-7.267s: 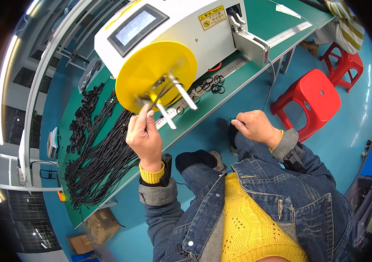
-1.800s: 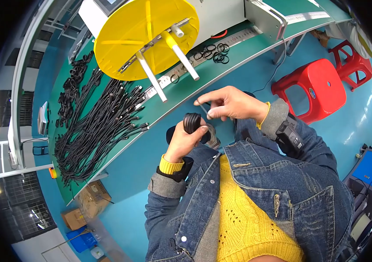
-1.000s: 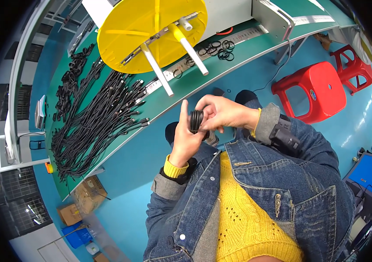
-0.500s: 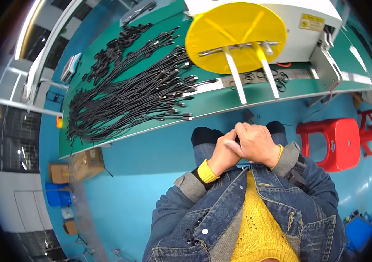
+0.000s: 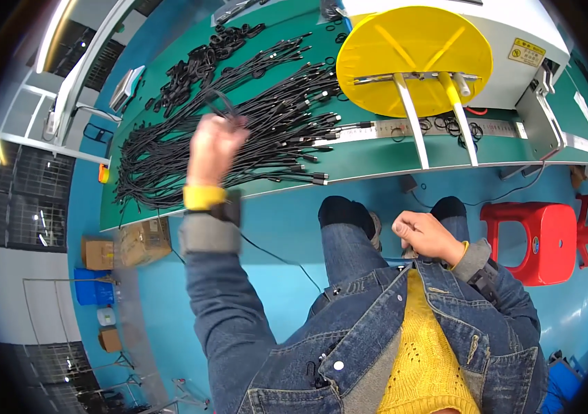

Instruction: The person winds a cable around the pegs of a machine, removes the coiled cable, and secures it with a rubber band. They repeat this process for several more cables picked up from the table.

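Observation:
My left hand (image 5: pixel 212 150), smeared by motion, reaches over the green table at the left. Its fingers are closed on a coiled black cable (image 5: pixel 222 103), which sticks out beyond the fingertips. Under and around it lies a wide bundle of straight black cables (image 5: pixel 238 141) with metal plugs toward the right. Just beyond is a heap of small coiled black cables (image 5: pixel 201 67). Near my lap, my right hand (image 5: pixel 430 236) is curled closed above my knees, the thumb against the bent fingers. Nothing shows in it.
A yellow disc on metal legs (image 5: pixel 414 62) stands before a white machine (image 5: pixel 514 76). Black rings (image 5: pixel 456 127) lie by a ruler strip (image 5: pixel 501 127) along the table edge (image 5: pixel 370 172). Red stools (image 5: pixel 542 241) stand at right; cardboard boxes (image 5: pixel 142 241) and a blue bin (image 5: pixel 94 286) at left.
My hands were together over my lap; the left has moved far left and forward over the cables, carrying a coiled black cable. My right hand stays near the lap. The view has shifted slightly.

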A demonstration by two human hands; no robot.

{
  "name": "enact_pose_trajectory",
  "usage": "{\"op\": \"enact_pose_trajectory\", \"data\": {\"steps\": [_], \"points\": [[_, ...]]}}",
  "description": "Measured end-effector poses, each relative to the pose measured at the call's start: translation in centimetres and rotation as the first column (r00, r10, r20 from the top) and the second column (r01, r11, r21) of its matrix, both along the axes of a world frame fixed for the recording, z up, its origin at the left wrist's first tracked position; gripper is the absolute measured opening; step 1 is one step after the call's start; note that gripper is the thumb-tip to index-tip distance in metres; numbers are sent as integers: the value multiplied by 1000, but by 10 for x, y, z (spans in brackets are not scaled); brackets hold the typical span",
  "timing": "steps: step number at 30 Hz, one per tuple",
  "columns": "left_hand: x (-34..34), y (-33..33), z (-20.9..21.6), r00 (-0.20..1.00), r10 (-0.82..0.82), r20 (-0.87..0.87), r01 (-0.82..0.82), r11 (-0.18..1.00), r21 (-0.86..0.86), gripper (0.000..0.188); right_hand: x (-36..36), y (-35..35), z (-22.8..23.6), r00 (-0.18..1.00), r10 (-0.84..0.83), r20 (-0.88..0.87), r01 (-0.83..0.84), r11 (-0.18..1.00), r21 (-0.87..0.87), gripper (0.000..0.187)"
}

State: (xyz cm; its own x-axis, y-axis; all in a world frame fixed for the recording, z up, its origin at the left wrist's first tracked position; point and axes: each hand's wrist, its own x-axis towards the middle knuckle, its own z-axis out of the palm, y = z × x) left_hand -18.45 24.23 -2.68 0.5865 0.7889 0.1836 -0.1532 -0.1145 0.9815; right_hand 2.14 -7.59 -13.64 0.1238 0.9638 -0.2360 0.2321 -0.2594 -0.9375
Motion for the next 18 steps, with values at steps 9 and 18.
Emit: {"op": "enact_pose_trajectory", "data": {"steps": [9, 18], "points": [[-58, 1, -82, 342, 713, -612, 211, 577, 789, 28, -1, -13, -16, 987, 97, 129, -89, 994, -68, 29], [-73, -13, -95, 433, 759, -486, 324, 373, 870, 11, -2, -17, -17, 983, 82, 165, -88, 996, 27, 23]]}}
